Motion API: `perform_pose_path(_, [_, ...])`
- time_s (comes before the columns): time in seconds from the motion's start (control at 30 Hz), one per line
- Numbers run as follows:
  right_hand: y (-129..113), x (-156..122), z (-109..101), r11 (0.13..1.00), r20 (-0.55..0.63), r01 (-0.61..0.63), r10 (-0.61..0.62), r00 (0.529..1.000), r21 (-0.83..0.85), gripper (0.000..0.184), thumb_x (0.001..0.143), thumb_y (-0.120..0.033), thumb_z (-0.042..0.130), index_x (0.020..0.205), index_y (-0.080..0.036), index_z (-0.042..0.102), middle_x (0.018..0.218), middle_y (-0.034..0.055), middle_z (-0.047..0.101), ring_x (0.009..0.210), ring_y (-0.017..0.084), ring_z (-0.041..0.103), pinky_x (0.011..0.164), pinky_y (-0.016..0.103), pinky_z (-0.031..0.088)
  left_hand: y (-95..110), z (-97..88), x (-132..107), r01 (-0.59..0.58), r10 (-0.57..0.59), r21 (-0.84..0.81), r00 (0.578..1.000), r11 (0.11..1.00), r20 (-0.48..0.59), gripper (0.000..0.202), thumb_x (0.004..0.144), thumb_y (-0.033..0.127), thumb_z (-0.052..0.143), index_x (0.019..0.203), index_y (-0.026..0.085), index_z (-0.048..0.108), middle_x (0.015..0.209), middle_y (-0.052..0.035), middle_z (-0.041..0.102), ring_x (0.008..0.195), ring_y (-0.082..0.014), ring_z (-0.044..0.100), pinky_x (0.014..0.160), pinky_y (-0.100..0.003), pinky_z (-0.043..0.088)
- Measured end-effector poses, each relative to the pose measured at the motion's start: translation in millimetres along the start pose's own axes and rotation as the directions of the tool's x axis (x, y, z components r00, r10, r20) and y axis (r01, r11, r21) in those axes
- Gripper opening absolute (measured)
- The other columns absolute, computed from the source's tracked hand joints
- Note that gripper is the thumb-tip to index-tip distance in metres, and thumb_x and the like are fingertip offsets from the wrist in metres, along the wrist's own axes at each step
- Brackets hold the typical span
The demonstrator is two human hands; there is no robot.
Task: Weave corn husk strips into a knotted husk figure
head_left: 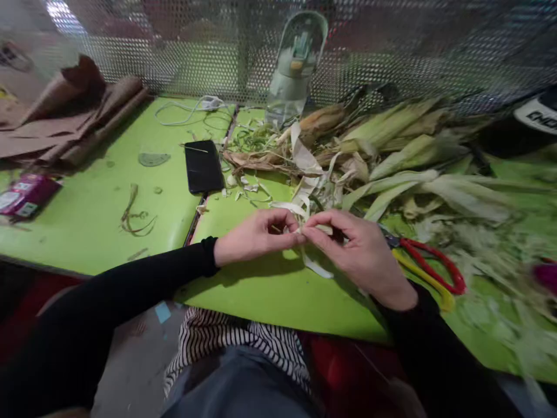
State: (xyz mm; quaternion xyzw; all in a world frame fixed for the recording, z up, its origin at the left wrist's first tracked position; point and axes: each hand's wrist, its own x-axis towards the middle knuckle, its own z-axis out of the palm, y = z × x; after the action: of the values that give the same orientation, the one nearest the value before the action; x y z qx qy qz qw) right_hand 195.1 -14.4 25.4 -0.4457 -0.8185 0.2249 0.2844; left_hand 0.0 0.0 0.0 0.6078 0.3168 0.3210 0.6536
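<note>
My left hand (261,235) and my right hand (361,249) meet above the green table (261,296), thumbs and fingertips pinched together. Between them they hold pale strips of corn husk (317,267), one end hanging down below the fingers. The exact spot where the strips cross is partly covered by my fingertips. Just beyond my hands lies a heap of green and dried corn husks (387,125). Beside my right wrist are scissors with red handles (435,268), lying against a yellow handle (424,280) whose tool is partly hidden.
A black phone (203,166) lies left of the husks. Behind it are a white cable (187,109) and a clear water bottle (285,93) against the perforated metal screen (183,58). Brown paper (78,125) and a purple packet (32,194) lie far left. Shredded husk (496,255) spreads at right.
</note>
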Motion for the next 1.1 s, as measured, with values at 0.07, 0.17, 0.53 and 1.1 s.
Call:
perform_pose_path(0.07, [2, 1, -1, 1.0, -0.069, 0.024, -0.023, 0.997, 0.004, 0.008, 0.092, -0.028, 0.061, 0.089, -0.021, 0.066, 0.087, 0.0013, 0.069, 0.073, 0.014, 0.061, 0.061, 0.027, 0.045, 1, 0.0, 0, -0.013, 0.013, -0.01, 0.999, 1.0, -0.03, 0.037, 0.082, 0.046, 0.07, 0.08, 0.013, 0.054, 0.075, 0.0028, 0.052, 0.063, -0.0069, 0.044, 0.061, -0.024, 0.036])
perform_pose_path(0.17, [4, 1, -2, 1.0, -0.162, 0.029, -0.028, 0.986, 0.001, 0.008, 0.092, -0.029, 0.062, 0.092, -0.022, 0.066, 0.092, 0.0022, 0.068, 0.075, 0.015, 0.061, 0.065, 0.028, 0.047, 1, -0.3, 0, -0.007, 0.005, -0.03, 0.999, 1.0, -0.047, 0.034, 0.083, 0.043, 0.07, 0.081, 0.013, 0.054, 0.075, 0.0035, 0.052, 0.063, -0.0065, 0.044, 0.061, -0.023, 0.036])
perform_pose_path(0.53, [2, 1, 1, 0.989, -0.012, 0.15, -0.15, 0.989, -0.019, 0.005, 0.094, -0.022, 0.06, 0.09, -0.022, 0.063, 0.083, -0.0005, 0.067, 0.073, 0.013, 0.063, 0.065, 0.027, 0.047, 2, -6.0, -3, -0.153, 0.138, 0.368, 0.988, 0.917, 0.069, 0.017, 0.089, 0.029, 0.064, 0.098, 0.016, 0.058, 0.088, -0.0028, 0.066, 0.082, -0.0143, 0.062, 0.076, -0.028, 0.045])
perform_pose_path(1.1, [-6, -1, 33, 0.909, 0.055, -0.236, 0.232, 0.971, 0.344, 0.032, 0.096, -0.046, 0.053, 0.096, -0.018, 0.067, 0.066, -0.0012, 0.064, 0.044, 0.009, 0.045, 0.042, 0.024, 0.035, -3, 12.9, 5, -0.199, 0.065, -0.523, 0.963, 0.828, -0.263, 0.023, 0.084, 0.019, 0.071, 0.103, 0.015, 0.06, 0.084, -0.0026, 0.076, 0.065, -0.0113, 0.068, 0.062, -0.023, 0.054])
